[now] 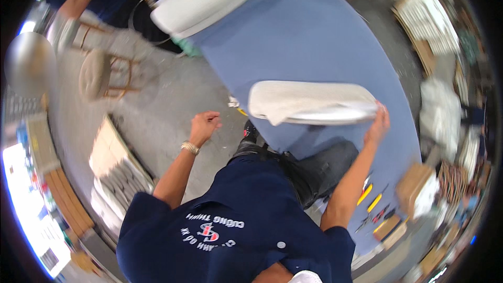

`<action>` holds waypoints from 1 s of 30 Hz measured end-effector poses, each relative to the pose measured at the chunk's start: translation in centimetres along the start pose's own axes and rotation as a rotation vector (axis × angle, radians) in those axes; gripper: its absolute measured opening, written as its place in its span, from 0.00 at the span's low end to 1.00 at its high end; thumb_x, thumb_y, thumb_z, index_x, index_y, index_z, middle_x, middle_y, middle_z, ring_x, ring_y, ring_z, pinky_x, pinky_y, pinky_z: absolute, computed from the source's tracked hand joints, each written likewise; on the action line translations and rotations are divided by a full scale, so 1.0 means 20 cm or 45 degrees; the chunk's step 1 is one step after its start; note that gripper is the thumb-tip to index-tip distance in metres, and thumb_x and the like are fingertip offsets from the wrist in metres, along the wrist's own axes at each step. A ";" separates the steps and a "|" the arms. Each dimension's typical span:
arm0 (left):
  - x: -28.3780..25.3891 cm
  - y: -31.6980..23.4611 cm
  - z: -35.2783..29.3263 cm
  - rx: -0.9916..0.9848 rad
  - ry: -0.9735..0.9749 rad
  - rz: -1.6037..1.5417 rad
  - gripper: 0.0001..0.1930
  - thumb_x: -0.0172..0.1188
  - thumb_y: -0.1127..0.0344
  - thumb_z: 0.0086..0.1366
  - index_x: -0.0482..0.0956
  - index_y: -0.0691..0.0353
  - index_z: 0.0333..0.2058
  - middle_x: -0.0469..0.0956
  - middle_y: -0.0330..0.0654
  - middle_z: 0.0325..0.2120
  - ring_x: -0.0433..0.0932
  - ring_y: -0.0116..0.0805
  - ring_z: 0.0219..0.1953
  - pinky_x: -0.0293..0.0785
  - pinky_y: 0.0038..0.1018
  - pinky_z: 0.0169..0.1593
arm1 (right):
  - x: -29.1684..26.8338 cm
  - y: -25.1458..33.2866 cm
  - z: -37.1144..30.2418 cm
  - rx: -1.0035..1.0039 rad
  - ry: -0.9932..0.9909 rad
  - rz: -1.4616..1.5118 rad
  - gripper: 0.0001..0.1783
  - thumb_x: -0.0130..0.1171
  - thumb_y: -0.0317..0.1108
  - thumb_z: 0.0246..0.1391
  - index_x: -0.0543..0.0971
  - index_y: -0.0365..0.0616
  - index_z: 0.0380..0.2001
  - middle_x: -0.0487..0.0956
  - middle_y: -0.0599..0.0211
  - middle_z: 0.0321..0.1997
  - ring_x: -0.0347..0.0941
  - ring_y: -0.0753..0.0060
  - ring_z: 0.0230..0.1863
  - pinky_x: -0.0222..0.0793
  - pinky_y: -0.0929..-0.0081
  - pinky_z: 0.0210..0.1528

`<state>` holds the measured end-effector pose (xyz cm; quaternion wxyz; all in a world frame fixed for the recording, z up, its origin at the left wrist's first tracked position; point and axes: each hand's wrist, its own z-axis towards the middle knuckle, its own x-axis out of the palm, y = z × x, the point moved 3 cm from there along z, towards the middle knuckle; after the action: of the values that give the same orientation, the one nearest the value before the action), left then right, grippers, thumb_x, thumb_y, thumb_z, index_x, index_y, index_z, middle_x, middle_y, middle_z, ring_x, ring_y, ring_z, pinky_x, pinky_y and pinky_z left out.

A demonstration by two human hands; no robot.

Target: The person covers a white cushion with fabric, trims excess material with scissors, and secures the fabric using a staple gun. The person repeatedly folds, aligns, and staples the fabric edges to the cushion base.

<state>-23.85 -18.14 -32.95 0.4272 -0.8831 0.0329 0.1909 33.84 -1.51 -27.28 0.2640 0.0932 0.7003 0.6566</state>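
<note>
A long, rounded cushion (309, 97) in off-white fabric lies across the blue-covered table (325, 36). A loose flap of its cover hangs at the near left corner, and a paler, smoother strip runs along its near side. My right hand (378, 124) grips the cushion's right end, fingers bent round the edge. Away from the cushion, my left hand (205, 127) is held over the floor left of the table, its fingers curled together with nothing visible in them. A metal watch sits on that wrist.
A second white cushion (209, 0) lies at the table's far end, near another person (86, 0). Yellow-handled tools (369, 199) lie on the table by my right forearm. A round stool (97, 73) stands at the left, and pale stacked panels (118, 157) rest nearer me.
</note>
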 end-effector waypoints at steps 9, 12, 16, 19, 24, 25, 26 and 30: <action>0.31 0.20 0.35 -0.073 0.005 -0.068 0.33 0.65 0.64 0.68 0.68 0.60 0.70 0.84 0.52 0.52 0.82 0.45 0.55 0.81 0.38 0.52 | -0.10 -0.21 -0.05 0.176 -0.170 0.234 0.30 0.56 0.31 0.70 0.64 0.32 0.70 0.77 0.52 0.62 0.74 0.60 0.62 0.71 0.62 0.64; 0.26 0.15 0.40 0.253 -0.113 -0.053 0.24 0.64 0.63 0.70 0.78 0.64 0.62 0.84 0.53 0.53 0.83 0.41 0.54 0.78 0.33 0.56 | -0.10 -0.36 -0.16 0.242 -0.437 0.268 0.30 0.59 0.34 0.68 0.66 0.37 0.69 0.76 0.57 0.64 0.72 0.60 0.62 0.68 0.60 0.66; 0.37 -0.20 0.41 0.587 -0.112 -0.072 0.21 0.63 0.59 0.70 0.82 0.67 0.55 0.85 0.53 0.50 0.84 0.42 0.51 0.78 0.35 0.55 | 0.00 -0.42 -0.47 0.487 -0.703 0.457 0.36 0.63 0.37 0.64 0.62 0.38 0.70 0.74 0.54 0.64 0.68 0.59 0.65 0.64 0.61 0.68; 0.57 -0.42 0.48 0.871 0.083 0.252 0.24 0.65 0.53 0.69 0.83 0.68 0.54 0.85 0.53 0.47 0.84 0.42 0.50 0.79 0.35 0.54 | 0.18 -0.36 -0.77 0.569 -0.818 0.236 0.41 0.66 0.34 0.62 0.56 0.37 0.72 0.73 0.52 0.64 0.67 0.59 0.66 0.63 0.61 0.68; 0.92 -0.67 0.61 0.525 0.900 0.665 0.28 0.66 0.46 0.68 0.83 0.66 0.54 0.86 0.50 0.47 0.84 0.38 0.51 0.79 0.34 0.52 | 0.26 -0.45 -1.10 0.801 -0.884 0.357 0.39 0.67 0.32 0.61 0.61 0.34 0.69 0.73 0.49 0.65 0.74 0.61 0.61 0.72 0.62 0.60; 0.92 -0.70 0.64 0.422 1.034 0.685 0.28 0.66 0.46 0.68 0.83 0.65 0.56 0.86 0.50 0.47 0.83 0.38 0.52 0.79 0.35 0.53 | 0.28 -0.44 -1.14 0.841 -0.762 0.449 0.34 0.67 0.32 0.62 0.65 0.34 0.67 0.76 0.50 0.62 0.76 0.61 0.58 0.73 0.63 0.58; 0.94 -0.73 0.64 0.313 1.160 0.704 0.29 0.66 0.46 0.69 0.82 0.63 0.57 0.85 0.49 0.48 0.83 0.38 0.52 0.79 0.35 0.54 | 0.30 -0.42 -1.17 0.875 -0.631 0.538 0.30 0.66 0.32 0.62 0.69 0.33 0.64 0.78 0.51 0.59 0.78 0.61 0.55 0.75 0.63 0.56; 0.93 -0.84 0.37 0.026 1.308 0.359 0.35 0.66 0.49 0.69 0.71 0.64 0.67 0.81 0.51 0.56 0.80 0.39 0.57 0.78 0.35 0.58 | 0.34 -0.44 -1.22 0.848 -0.600 0.646 0.19 0.62 0.33 0.66 0.79 0.32 0.54 0.84 0.55 0.51 0.81 0.61 0.49 0.77 0.64 0.53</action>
<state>-5.30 0.11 -31.53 0.3347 -0.8457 0.3582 -0.2110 18.01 -20.66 -37.46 0.2026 0.4870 0.7488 0.4013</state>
